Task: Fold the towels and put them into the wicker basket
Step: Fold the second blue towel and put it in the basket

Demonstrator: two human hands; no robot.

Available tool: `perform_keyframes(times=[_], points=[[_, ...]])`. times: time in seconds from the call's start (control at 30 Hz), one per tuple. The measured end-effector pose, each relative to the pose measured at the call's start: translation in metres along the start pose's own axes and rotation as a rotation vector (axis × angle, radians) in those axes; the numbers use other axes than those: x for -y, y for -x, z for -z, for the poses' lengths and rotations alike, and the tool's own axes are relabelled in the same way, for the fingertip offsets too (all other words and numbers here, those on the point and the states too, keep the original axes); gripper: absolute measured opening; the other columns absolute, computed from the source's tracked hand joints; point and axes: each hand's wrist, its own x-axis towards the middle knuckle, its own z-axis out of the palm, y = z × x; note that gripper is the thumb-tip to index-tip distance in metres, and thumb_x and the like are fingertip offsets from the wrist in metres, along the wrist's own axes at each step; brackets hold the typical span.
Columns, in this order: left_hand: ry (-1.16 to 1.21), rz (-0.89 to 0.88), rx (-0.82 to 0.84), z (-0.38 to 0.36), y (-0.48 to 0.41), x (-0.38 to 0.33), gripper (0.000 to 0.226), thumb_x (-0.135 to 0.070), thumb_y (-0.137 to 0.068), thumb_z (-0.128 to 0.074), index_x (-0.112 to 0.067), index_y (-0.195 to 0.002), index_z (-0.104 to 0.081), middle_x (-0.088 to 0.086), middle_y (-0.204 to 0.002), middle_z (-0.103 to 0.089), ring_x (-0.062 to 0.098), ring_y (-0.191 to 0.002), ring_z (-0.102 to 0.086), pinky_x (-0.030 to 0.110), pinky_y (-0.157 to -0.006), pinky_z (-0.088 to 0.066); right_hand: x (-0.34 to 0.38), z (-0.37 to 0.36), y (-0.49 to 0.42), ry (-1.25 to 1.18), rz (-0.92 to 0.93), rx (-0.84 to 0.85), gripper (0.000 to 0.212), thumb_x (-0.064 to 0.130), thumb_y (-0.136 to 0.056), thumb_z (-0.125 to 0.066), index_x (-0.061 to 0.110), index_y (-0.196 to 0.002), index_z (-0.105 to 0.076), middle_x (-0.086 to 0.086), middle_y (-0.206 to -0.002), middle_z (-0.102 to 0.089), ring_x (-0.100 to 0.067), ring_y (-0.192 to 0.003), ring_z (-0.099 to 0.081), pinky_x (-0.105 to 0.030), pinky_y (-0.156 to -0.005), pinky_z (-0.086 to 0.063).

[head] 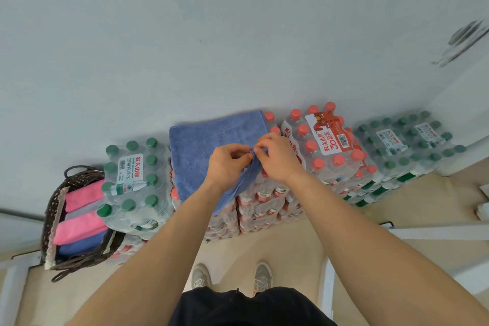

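Left hand (227,164) and right hand (277,159), fingers curled, pinch the towel's (209,145) bunched edge over bottle packs (262,201); basket (53,209) at 8 o'clock.

My left hand (227,164), right hand (277,159) pinch blue towel (209,145): soft matt cloth, fine nap. Dark rough woven cane on wicker basket (53,209); pink towels (82,227) inside, same fuzzy cloth. Glossy clear plastic wrap on bottle packs (137,193), smooth plastic caps (151,159)

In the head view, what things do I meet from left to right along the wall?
Dark woven wicker basket → pack of green-capped water bottles → blue cloth towel → pack of red-capped water bottles → second green-capped pack.
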Motion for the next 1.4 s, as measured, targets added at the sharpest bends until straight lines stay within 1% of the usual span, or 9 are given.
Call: perform_keyframes(times=[0.1,0.23,0.37,0.57,0.67,0.8,0.97,1.23,1.4], points=[[0.006,0.014,-0.033,0.008,-0.002,-0.001,0.006,-0.015,-0.088,-0.072,-0.020,-0.092,-0.072,-0.004,-0.081,-0.073,0.006,-0.071,-0.068,0.023,-0.070,-0.057,0.010,0.005,-0.006,0.028,0.017,0.002,0.021,0.028,-0.098,-0.055,0.017,-0.091,-0.070,-0.002,-0.107,-0.057,-0.022,-0.108,-0.048,-0.039,-0.094,-0.043],[0.041,-0.006,-0.065,0.019,-0.003,-0.007,0.009,-0.017,-0.090,-0.070,-0.025,-0.095,-0.067,-0.001,-0.089,-0.073,0.013,-0.082,-0.070,0.028,-0.077,-0.058,0.036,0.015,-0.017,0.010,0.057,-0.009,0.026,0.024,-0.097,-0.052,0.009,-0.081,-0.067,-0.004,-0.085,-0.066,-0.021,-0.081,-0.061,-0.047,-0.075,-0.052],[0.008,-0.032,-0.070,0.038,-0.007,-0.015,0.011,-0.019,-0.092,-0.067,-0.020,-0.103,-0.067,-0.003,-0.094,-0.072,0.013,-0.089,-0.068,0.032,-0.084,-0.057,0.065,0.029,-0.031,-0.044,0.052,-0.030,0.019,0.026,-0.099,-0.049,0.014,-0.091,-0.061,-0.001,-0.088,-0.067,-0.021,-0.081,-0.062,-0.044,-0.074,-0.052],[0.004,-0.056,-0.158,0.079,-0.011,-0.041,0.016,-0.006,-0.088,-0.059,-0.014,-0.099,-0.068,-0.001,-0.086,-0.070,0.015,-0.082,-0.066,0.036,-0.084,-0.055,0.115,0.051,-0.065,-0.042,0.164,-0.039,0.018,0.029,-0.102,-0.045,0.018,-0.091,-0.056,0.000,-0.090,-0.065,-0.023,-0.082,-0.060,-0.046,-0.078,-0.051],[0.039,-0.076,-0.232,0.102,-0.015,-0.055,0.010,-0.018,-0.092,-0.060,-0.019,-0.102,-0.060,0.001,-0.090,-0.070,0.019,-0.086,-0.068,0.041,-0.083,-0.057,0.143,0.056,-0.082,-0.080,0.199,-0.060,0.017,0.027,-0.102,-0.045,0.017,-0.095,-0.057,0.001,-0.094,-0.065,-0.020,-0.085,-0.060,-0.041,-0.081,-0.051],[-0.023,-0.141,-0.258,0.117,-0.010,-0.067,0.040,-0.030,-0.084,-0.074,-0.019,-0.108,-0.043,-0.002,-0.094,-0.066,0.014,-0.079,-0.067,0.029,-0.067,-0.055,0.174,0.063,-0.100,-0.142,0.236,-0.081,0.015,0.026,-0.101,-0.047,0.018,-0.095,-0.059,0.004,-0.092,-0.065,-0.013,-0.084,-0.061,-0.030,-0.077,-0.049],[-0.174,-0.174,-0.315,0.129,-0.015,-0.056,0.023,-0.020,-0.081,-0.075,-0.019,-0.092,-0.055,-0.009,-0.089,-0.066,0.006,-0.077,-0.068,0.026,-0.067,-0.053,0.192,0.071,-0.110,-0.180,0.266,-0.106,0.017,0.024,-0.102,-0.048,0.014,-0.099,-0.061,0.004,-0.095,-0.065,-0.011,-0.085,-0.059,-0.018,-0.070,-0.041],[-0.096,-0.097,-0.218,0.119,-0.010,-0.048,0.042,-0.031,-0.078,-0.080,-0.024,-0.107,-0.051,-0.011,-0.092,-0.069,0.006,-0.082,-0.068,0.026,-0.072,-0.056,0.198,0.089,-0.118,-0.273,0.235,-0.205,0.013,0.023,-0.101,-0.051,0.017,-0.092,-0.059,0.014,-0.083,-0.059,0.001,-0.075,-0.054,-0.009,-0.066,-0.038],[-0.199,-0.075,-0.166,0.109,-0.015,-0.045,0.031,-0.035,-0.077,-0.080,-0.028,-0.099,-0.059,-0.012,-0.086,-0.069,0.006,-0.078,-0.067,0.030,-0.070,-0.059,0.203,0.105,-0.119,-0.293,0.236,-0.265,0.013,0.022,-0.100,-0.052,0.017,-0.090,-0.060,0.015,-0.079,-0.057,0.001,-0.072,-0.052,-0.006,-0.063,-0.035]])
